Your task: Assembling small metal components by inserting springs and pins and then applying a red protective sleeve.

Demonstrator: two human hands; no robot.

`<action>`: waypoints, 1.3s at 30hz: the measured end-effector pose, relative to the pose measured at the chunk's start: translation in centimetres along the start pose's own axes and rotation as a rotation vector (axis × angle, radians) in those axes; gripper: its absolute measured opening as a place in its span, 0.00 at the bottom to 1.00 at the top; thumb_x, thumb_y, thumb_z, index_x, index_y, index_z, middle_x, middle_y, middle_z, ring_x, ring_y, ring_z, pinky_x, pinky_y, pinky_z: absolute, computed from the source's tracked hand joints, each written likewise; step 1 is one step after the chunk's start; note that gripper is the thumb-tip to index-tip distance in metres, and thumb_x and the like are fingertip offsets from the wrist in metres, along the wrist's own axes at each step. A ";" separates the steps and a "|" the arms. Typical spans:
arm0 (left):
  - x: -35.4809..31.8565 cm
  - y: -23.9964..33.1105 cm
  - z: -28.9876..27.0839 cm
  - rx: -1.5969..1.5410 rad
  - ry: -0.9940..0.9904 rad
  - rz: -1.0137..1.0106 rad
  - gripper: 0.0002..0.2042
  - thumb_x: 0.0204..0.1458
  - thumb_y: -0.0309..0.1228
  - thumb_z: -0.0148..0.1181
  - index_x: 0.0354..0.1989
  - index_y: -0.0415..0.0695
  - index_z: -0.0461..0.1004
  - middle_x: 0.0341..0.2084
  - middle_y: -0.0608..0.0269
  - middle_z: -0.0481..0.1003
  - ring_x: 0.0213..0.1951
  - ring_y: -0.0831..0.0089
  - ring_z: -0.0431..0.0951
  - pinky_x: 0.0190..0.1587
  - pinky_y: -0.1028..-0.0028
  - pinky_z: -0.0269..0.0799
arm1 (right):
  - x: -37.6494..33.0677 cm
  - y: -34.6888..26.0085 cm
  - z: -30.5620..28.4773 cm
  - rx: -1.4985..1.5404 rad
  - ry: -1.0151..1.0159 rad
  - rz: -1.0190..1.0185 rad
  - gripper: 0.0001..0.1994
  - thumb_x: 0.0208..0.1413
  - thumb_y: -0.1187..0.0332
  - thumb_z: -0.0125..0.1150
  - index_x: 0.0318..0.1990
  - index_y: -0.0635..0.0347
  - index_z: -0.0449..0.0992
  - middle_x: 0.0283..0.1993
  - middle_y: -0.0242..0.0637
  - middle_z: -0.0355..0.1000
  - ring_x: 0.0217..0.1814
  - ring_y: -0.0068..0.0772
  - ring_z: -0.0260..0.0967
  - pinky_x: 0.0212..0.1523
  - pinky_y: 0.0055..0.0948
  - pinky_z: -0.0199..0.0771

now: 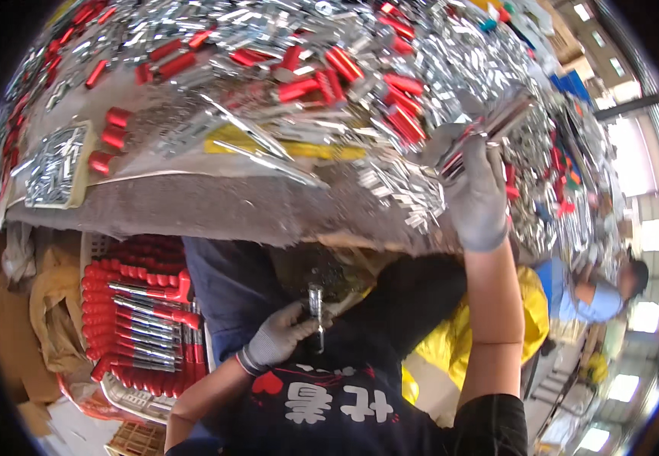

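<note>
My left hand (278,339), in a grey work glove, is held low in front of my shirt. Its fingers are closed on a slim silver metal rod (316,304), which stands nearly upright with a thicker upper end. My right hand (478,199), also gloved, reaches over the right part of the table. It is wrapped round a long shiny metal piece (508,115), blurred by motion, whose exact kind I cannot make out. Small silver metal pieces (402,190) lie in a heap just left of that hand. Red cylindrical sleeves (404,121) lie farther in.
A cloth-covered table edge (193,205) runs across, piled with metal parts. At left stands a tray of small pins (57,163). Below it, a white crate (128,399) holds red-handled tools (143,327). Yellow bags (531,304) lie right; another person (599,296) sits beyond.
</note>
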State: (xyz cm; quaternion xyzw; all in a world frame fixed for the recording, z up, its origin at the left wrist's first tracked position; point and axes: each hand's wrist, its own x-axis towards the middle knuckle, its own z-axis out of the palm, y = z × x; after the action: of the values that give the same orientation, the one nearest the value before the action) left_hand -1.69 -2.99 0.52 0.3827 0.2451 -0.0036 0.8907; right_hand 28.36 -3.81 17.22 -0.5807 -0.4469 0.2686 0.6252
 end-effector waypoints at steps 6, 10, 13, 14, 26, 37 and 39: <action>-0.3 -1.3 0.9 0.105 -0.051 0.024 0.15 0.60 0.31 0.52 0.51 0.34 0.66 0.44 0.58 0.73 0.48 0.72 0.73 0.54 0.72 0.66 | -6.6 0.2 1.8 0.540 0.114 0.156 0.26 0.63 0.52 0.47 0.60 0.64 0.60 0.48 0.44 0.71 0.54 0.44 0.70 0.59 0.51 0.67; -0.3 -0.4 2.7 0.184 -0.028 0.045 0.13 0.59 0.27 0.53 0.50 0.34 0.68 0.40 0.62 0.75 0.43 0.78 0.74 0.50 0.77 0.68 | -9.7 1.8 3.2 0.420 0.026 0.261 0.20 0.67 0.63 0.40 0.58 0.69 0.55 0.54 0.57 0.67 0.55 0.48 0.70 0.51 0.38 0.75; -0.9 -0.8 2.8 0.198 0.022 0.078 0.13 0.58 0.28 0.54 0.49 0.35 0.69 0.38 0.63 0.75 0.41 0.79 0.74 0.46 0.78 0.69 | -12.3 4.6 5.2 0.252 -0.109 0.553 0.17 0.66 0.64 0.43 0.56 0.67 0.57 0.56 0.55 0.67 0.55 0.48 0.70 0.52 0.39 0.73; -1.0 -0.8 2.7 0.257 -0.004 0.025 0.14 0.59 0.28 0.54 0.51 0.35 0.68 0.40 0.62 0.75 0.44 0.78 0.73 0.50 0.77 0.68 | -13.2 5.2 5.8 0.234 -0.177 0.592 0.16 0.66 0.64 0.44 0.55 0.67 0.58 0.54 0.54 0.69 0.54 0.45 0.71 0.51 0.37 0.73; 2.0 3.8 0.3 0.692 -0.112 0.381 0.29 0.60 0.50 0.45 0.56 0.35 0.68 0.49 0.54 0.74 0.54 0.71 0.71 0.55 0.72 0.65 | -17.0 7.0 7.8 -0.492 -0.720 0.537 0.15 0.55 0.60 0.59 0.42 0.62 0.69 0.34 0.49 0.72 0.39 0.50 0.71 0.42 0.39 0.70; 3.9 0.8 -2.4 0.628 0.050 0.199 0.18 0.64 0.37 0.45 0.55 0.38 0.69 0.33 0.62 0.77 0.35 0.80 0.74 0.42 0.77 0.71 | 2.9 5.5 2.4 -1.555 -0.397 0.216 0.09 0.55 0.65 0.54 0.42 0.51 0.76 0.39 0.41 0.76 0.42 0.38 0.75 0.48 0.36 0.73; 4.1 0.2 -2.5 0.577 0.060 0.246 0.18 0.64 0.37 0.46 0.54 0.38 0.70 0.29 0.63 0.76 0.33 0.80 0.74 0.40 0.78 0.71 | 2.9 5.8 1.1 -1.458 -0.368 0.169 0.11 0.54 0.67 0.57 0.44 0.55 0.74 0.36 0.38 0.76 0.38 0.32 0.76 0.44 0.28 0.73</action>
State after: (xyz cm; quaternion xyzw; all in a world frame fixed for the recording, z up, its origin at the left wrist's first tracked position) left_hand 0.87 -0.36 -2.59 0.6462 0.2122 0.0461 0.7316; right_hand 29.86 0.28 12.23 -0.8252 -0.5626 0.0446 -0.0247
